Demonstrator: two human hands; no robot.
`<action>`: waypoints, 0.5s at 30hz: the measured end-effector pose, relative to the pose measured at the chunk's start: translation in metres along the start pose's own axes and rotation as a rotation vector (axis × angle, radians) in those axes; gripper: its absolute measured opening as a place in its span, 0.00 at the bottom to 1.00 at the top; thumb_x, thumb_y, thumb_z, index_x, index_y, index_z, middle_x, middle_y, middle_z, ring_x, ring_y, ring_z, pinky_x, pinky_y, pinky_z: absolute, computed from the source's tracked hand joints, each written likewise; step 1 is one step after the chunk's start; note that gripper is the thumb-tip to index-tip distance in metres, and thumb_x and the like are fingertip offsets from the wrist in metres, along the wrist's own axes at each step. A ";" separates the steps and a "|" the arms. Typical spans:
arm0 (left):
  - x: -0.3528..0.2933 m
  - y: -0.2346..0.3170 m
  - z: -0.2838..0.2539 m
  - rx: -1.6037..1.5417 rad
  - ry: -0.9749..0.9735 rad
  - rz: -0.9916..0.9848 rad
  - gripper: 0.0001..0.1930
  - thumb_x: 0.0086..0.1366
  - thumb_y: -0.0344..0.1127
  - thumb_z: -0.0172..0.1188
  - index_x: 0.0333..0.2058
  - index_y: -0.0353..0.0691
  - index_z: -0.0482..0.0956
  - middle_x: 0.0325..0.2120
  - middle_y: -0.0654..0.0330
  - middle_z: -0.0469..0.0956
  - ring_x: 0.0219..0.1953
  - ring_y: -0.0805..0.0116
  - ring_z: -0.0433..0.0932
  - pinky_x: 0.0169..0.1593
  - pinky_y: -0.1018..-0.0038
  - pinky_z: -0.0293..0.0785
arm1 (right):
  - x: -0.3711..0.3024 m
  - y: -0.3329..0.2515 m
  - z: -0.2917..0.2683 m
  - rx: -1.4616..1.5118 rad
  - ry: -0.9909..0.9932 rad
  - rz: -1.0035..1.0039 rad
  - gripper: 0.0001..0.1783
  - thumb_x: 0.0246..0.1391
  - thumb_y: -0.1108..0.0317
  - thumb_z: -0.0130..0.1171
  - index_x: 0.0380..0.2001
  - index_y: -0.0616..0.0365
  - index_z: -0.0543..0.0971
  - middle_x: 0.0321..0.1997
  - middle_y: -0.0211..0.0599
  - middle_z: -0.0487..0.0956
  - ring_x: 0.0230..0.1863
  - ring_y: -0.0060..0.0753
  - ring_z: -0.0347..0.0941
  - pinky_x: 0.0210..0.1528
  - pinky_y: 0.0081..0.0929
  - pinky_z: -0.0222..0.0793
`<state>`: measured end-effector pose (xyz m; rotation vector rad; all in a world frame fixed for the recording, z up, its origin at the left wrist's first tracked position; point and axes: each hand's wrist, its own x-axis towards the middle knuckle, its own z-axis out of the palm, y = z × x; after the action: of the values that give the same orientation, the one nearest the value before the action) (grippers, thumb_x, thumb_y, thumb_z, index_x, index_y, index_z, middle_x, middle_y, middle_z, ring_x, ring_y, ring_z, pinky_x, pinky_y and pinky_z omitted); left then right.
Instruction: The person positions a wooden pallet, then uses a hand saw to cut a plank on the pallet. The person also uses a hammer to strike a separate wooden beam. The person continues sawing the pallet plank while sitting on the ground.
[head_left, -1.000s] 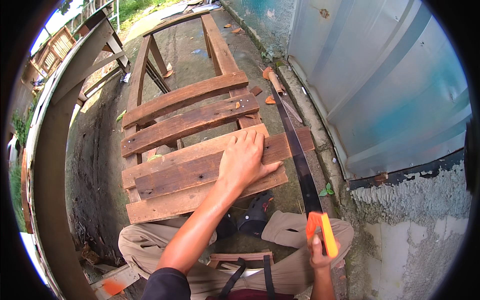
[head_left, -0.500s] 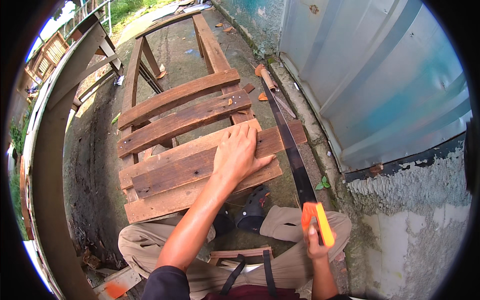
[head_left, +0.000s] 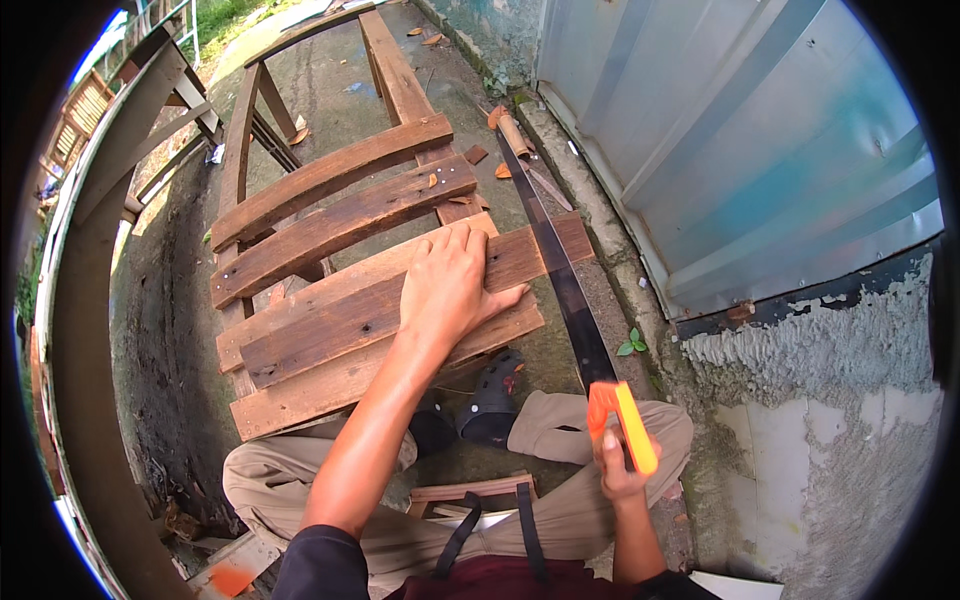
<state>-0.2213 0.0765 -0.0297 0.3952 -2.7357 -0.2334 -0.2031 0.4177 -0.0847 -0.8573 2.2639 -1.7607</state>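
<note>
My left hand (head_left: 452, 288) lies flat, fingers spread, on a brown wooden plank (head_left: 330, 322) of a slatted wooden frame (head_left: 335, 185). My right hand (head_left: 618, 468) grips the orange handle (head_left: 622, 420) of a hand saw. Its long dark blade (head_left: 552, 250) runs away from me and crosses the right end of the plank, just right of my left thumb. My knees in beige trousers (head_left: 560, 500) sit below the frame.
A blue-grey corrugated metal wall (head_left: 740, 150) stands on the right above a rough plaster base (head_left: 830, 420). Wood chips (head_left: 478, 155) and a stick lie on the concrete beside the frame. A wooden railing (head_left: 90, 300) curves along the left. A small wooden stool (head_left: 470, 495) sits between my legs.
My view has shifted slightly, so the frame and saw sit a little lower left. The saw handle has come back slightly toward me. My left hand stays pressed on the plank.
</note>
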 end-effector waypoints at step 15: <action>0.006 0.007 -0.005 0.008 -0.103 0.010 0.36 0.53 0.61 0.73 0.46 0.31 0.78 0.44 0.52 0.78 0.53 0.54 0.77 0.56 0.61 0.73 | -0.008 0.005 0.003 0.165 0.100 0.001 0.08 0.60 0.73 0.59 0.29 0.67 0.78 0.17 0.32 0.73 0.16 0.25 0.68 0.21 0.26 0.63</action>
<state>-0.2264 0.0803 -0.0214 0.3811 -2.8400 -0.2472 -0.1974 0.4204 -0.0920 -0.7521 2.1374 -1.9986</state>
